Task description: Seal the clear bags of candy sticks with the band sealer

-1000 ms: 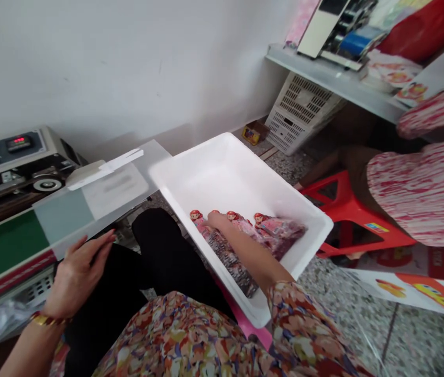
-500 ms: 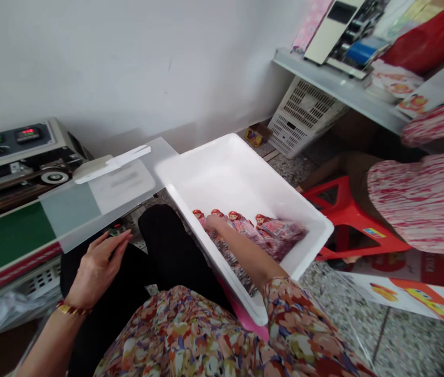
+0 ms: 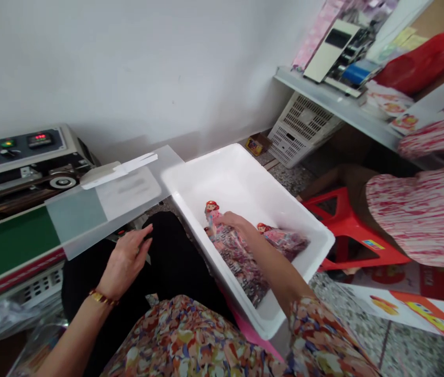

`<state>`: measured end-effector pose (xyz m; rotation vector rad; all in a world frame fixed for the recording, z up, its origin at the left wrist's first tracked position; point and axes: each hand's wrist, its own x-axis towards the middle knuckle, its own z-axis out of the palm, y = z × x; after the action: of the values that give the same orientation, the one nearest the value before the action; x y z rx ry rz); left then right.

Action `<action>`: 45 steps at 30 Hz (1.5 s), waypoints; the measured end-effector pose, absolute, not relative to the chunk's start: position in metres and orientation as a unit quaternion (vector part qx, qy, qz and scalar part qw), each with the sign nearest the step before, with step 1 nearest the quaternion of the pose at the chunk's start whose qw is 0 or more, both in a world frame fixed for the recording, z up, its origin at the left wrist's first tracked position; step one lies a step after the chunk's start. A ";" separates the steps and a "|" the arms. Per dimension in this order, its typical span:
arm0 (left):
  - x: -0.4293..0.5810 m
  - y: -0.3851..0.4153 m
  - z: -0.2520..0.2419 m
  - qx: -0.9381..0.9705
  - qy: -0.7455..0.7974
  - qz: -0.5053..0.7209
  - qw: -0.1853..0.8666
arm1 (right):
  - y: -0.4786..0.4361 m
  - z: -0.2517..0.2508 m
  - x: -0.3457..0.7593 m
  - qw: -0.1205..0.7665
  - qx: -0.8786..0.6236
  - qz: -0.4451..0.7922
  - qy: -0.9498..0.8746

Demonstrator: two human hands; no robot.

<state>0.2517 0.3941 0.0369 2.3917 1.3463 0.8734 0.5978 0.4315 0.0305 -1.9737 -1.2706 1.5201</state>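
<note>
Reaching into a white plastic bin [image 3: 233,166], my right hand [image 3: 232,221] pinches a cartoon-girl packet [image 3: 212,210]. The packet has red hair and a pink dress printed on it, and its head end points away from me. Beneath that hand and forearm lies a pile of similar shiny packets [image 3: 232,251], partly covered by my arm. Another girl packet [image 3: 280,236] rests to the right in the bin. My left hand [image 3: 126,257] is over my dark trousers, left of the bin, with fingers extended and holding nothing.
On the left, a machine with lit displays [image 3: 18,146] stands behind a green conveyor belt [image 3: 13,243]. A translucent sheet [image 3: 128,191] reaches toward the bin. To the right are a red stool [image 3: 347,225], stacked white crates [image 3: 302,128] and a person in a pink-streaked garment [image 3: 422,214].
My right hand has shifted slightly right with a girl packet, which now stands out from the others. My left hand has moved right and toward the bin. The view has tilted slightly.
</note>
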 end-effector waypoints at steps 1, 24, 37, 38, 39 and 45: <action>0.263 0.397 0.040 0.828 0.455 0.306 0.120 | 0.433 0.040 0.602 0.173 -0.696 0.536 -0.446; 0.208 0.485 0.095 0.465 0.462 0.500 0.565 | 0.542 0.111 0.407 0.287 -0.311 0.641 -0.640; 0.197 0.507 0.064 0.460 0.435 0.599 0.491 | 0.569 0.085 0.347 0.370 -0.345 0.609 -0.612; 0.198 0.507 0.064 0.459 0.437 0.599 0.489 | 0.572 0.083 0.347 0.370 -0.353 0.609 -0.606; 0.200 0.509 0.062 0.458 0.447 0.596 0.485 | 0.576 0.081 0.347 0.369 -0.369 0.600 -0.607; 0.207 0.523 0.044 0.476 0.691 0.459 0.291 | 0.594 0.072 0.343 0.298 -0.526 0.425 -0.673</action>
<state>0.2068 0.5230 0.0444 1.2699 1.8427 1.2239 0.3434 0.5941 0.0716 -1.3982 -1.7890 1.1302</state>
